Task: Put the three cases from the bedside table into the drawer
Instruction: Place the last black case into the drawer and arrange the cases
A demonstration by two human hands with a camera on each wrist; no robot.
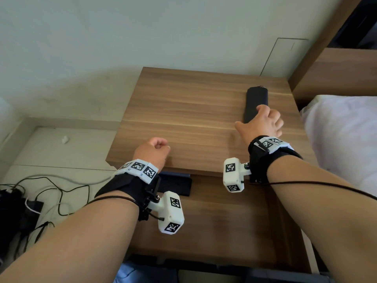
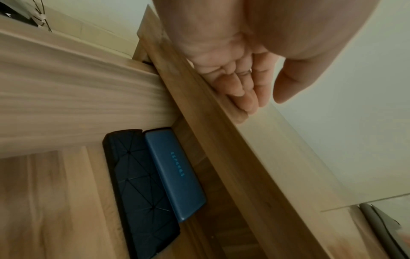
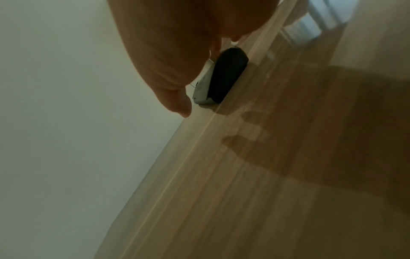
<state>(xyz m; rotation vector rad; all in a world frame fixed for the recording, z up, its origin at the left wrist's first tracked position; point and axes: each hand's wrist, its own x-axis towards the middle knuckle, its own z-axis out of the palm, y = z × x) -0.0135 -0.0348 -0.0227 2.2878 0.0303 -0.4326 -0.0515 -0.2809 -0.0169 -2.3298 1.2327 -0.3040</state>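
Note:
A long black case lies on the bedside table near its right edge. My right hand reaches over its near end with fingers spread, the index finger touching the case and the thumb stretched out to the left. Below the top, the drawer stands pulled out. In its back left corner a black case with a triangle pattern and a blue case lie side by side. My left hand is curled into a fist holding nothing, at the table's front edge.
A bed with a white pillow stands close on the right, under a wooden headboard. Cables and a dark power strip lie on the floor at the left. A pale wall runs behind the table.

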